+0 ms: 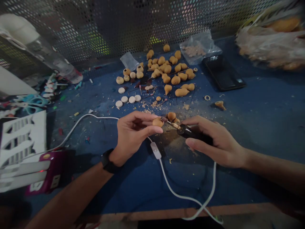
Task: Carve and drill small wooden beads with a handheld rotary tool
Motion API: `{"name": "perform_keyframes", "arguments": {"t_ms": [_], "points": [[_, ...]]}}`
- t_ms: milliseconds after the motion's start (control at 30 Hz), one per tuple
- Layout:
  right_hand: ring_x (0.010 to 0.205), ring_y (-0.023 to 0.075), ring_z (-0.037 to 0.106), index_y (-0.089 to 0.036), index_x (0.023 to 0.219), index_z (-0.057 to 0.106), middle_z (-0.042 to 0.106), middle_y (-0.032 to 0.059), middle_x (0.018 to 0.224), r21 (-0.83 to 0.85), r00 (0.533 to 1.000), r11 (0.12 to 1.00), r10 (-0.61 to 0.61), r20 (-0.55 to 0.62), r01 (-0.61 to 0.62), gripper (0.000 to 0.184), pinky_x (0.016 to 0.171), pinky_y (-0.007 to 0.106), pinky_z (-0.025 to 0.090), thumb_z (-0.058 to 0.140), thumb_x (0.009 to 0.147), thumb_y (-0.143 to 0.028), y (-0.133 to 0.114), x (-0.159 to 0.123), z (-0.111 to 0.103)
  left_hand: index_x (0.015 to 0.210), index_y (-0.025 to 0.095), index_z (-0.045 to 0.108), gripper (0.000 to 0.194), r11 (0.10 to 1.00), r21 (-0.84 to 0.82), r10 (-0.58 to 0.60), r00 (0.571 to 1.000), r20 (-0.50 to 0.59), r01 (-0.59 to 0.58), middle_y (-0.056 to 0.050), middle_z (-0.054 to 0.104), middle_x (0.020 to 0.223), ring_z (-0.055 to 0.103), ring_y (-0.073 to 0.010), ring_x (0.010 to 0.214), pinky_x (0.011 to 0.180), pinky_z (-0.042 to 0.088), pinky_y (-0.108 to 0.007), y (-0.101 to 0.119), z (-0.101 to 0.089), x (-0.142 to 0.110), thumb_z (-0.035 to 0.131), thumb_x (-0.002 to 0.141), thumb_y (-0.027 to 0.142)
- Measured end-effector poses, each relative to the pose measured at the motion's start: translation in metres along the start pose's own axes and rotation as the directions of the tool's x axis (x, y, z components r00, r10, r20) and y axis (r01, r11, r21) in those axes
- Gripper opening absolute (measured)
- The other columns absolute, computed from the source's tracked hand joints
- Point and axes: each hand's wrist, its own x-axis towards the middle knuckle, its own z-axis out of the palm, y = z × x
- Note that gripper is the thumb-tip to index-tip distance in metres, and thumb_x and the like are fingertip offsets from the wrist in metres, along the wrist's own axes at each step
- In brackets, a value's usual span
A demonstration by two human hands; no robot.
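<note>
Between the thumb and fingers of my left hand (135, 128) is a small tan gourd (157, 122). My right hand (219, 140) is wrapped round a black rotary tool (194, 134), its tip pointing left. A brown sanding bit (164, 119) on the tool's shaft meets the gourd's right side; whether it touches I cannot tell for sure. Just behind the bit, another small gourd (171, 116) lies on the blue table (133, 190). A white cord with an inline switch (155, 150) runs beneath my hands.
Several gourds (175, 79) and white discs (132, 100) are spread farther back among shavings. A black phone (223, 72) and a plastic bag (199, 47) lie at back right. Scissors (35, 101), a purple power box (51, 173) and a clear bottle (52, 54) stand left. A perforated metal panel (114, 28) borders the back.
</note>
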Motion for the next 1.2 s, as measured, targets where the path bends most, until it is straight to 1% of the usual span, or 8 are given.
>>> {"name": "perform_keyframes", "arguments": {"t_ms": [133, 267, 400, 500, 600, 833, 1000, 1200], "points": [[0.056, 0.0136, 0.061, -0.023, 0.124, 0.063, 0.068, -0.0043, 0.073, -0.018, 1.0, 1.0, 0.002, -0.004, -0.002, 0.027, 0.055, 0.027, 0.045, 0.066, 0.102, -0.04, -0.0004, 0.0003, 0.0001, 0.081, 0.022, 0.08, 0.035, 1.0, -0.011, 0.011, 1.0, -0.001, -0.011, -0.001, 0.085, 0.081, 0.083, -0.0186, 0.071, 0.066, 0.069, -0.023, 0.0007, 0.0003, 0.0003, 0.105, 0.057, 0.03], [0.056, 0.0145, 0.061, -0.023, 0.123, 0.064, 0.069, -0.0031, 0.073, -0.01, 1.0, 1.0, 0.017, 0.016, -0.017, 0.027, 0.054, 0.028, 0.045, 0.065, 0.102, -0.04, -0.0012, 0.0009, -0.0005, 0.079, 0.021, 0.079, 0.037, 0.999, 0.025, -0.02, 1.0, -0.013, 0.021, -0.002, 0.085, 0.08, 0.082, -0.02, 0.069, 0.063, 0.069, -0.025, 0.0014, 0.0003, 0.0001, 0.105, 0.056, 0.036], [0.056, 0.0142, 0.062, -0.024, 0.125, 0.064, 0.07, -0.0027, 0.075, -0.006, 1.0, 1.0, -0.001, 0.011, 0.001, 0.027, 0.054, 0.028, 0.045, 0.066, 0.102, -0.038, -0.0014, 0.0011, -0.0005, 0.078, 0.022, 0.079, 0.038, 1.0, 0.03, -0.009, 1.0, -0.013, 0.009, -0.002, 0.084, 0.079, 0.082, -0.0196, 0.067, 0.063, 0.069, -0.025, 0.0026, 0.0016, 0.0005, 0.105, 0.055, 0.037], [0.058, 0.0151, 0.063, -0.023, 0.125, 0.064, 0.073, -0.0011, 0.079, -0.024, 1.0, 1.0, 0.012, 0.011, -0.011, 0.028, 0.055, 0.029, 0.047, 0.066, 0.102, -0.039, -0.0011, 0.0007, -0.0002, 0.076, 0.022, 0.078, 0.039, 0.997, 0.075, -0.009, 0.999, -0.031, 0.011, -0.001, 0.083, 0.074, 0.081, -0.0198, 0.064, 0.061, 0.069, -0.026, 0.0043, 0.0035, 0.0012, 0.104, 0.055, 0.043], [0.06, 0.0161, 0.064, -0.022, 0.125, 0.065, 0.073, -0.0009, 0.077, -0.032, 1.0, 0.999, 0.018, 0.025, -0.018, 0.03, 0.055, 0.029, 0.046, 0.066, 0.101, -0.041, -0.0009, 0.0005, 0.0001, 0.075, 0.022, 0.077, 0.04, 0.994, 0.107, 0.002, 0.999, -0.037, 0.002, -0.001, 0.082, 0.072, 0.08, -0.0193, 0.063, 0.06, 0.068, -0.026, 0.0056, 0.0048, 0.0015, 0.103, 0.056, 0.046], [0.056, 0.014, 0.062, -0.024, 0.124, 0.064, 0.07, -0.0037, 0.074, -0.037, 1.0, 0.999, 0.008, 0.018, -0.007, 0.027, 0.055, 0.028, 0.044, 0.065, 0.103, -0.039, -0.0015, 0.0015, 0.0, 0.076, 0.021, 0.078, 0.033, 0.993, 0.117, 0.033, 0.998, -0.045, -0.027, 0.0, 0.082, 0.071, 0.079, -0.0171, 0.062, 0.059, 0.066, -0.024, 0.0046, 0.0041, 0.0001, 0.103, 0.059, 0.034], [0.056, 0.0145, 0.062, -0.024, 0.123, 0.065, 0.07, -0.003, 0.075, -0.035, 1.0, 0.999, 0.017, 0.019, -0.017, 0.026, 0.054, 0.028, 0.044, 0.065, 0.102, -0.04, -0.0015, 0.002, 0.0002, 0.077, 0.021, 0.077, 0.035, 0.99, 0.143, 0.015, 0.998, -0.055, -0.007, 0.0, 0.082, 0.072, 0.08, -0.019, 0.064, 0.061, 0.067, -0.027, 0.0038, 0.004, -0.0004, 0.102, 0.06, 0.038], [0.057, 0.0152, 0.062, -0.024, 0.123, 0.065, 0.07, -0.0027, 0.075, -0.023, 0.999, 0.999, 0.023, 0.025, -0.022, 0.027, 0.054, 0.028, 0.045, 0.065, 0.101, -0.04, -0.0016, 0.0023, -0.0001, 0.076, 0.021, 0.076, 0.034, 0.989, 0.146, 0.026, 0.998, -0.052, -0.018, 0.0, 0.081, 0.071, 0.079, -0.0185, 0.062, 0.059, 0.066, -0.027, 0.0047, 0.0049, 0.0001, 0.101, 0.06, 0.038]]}}
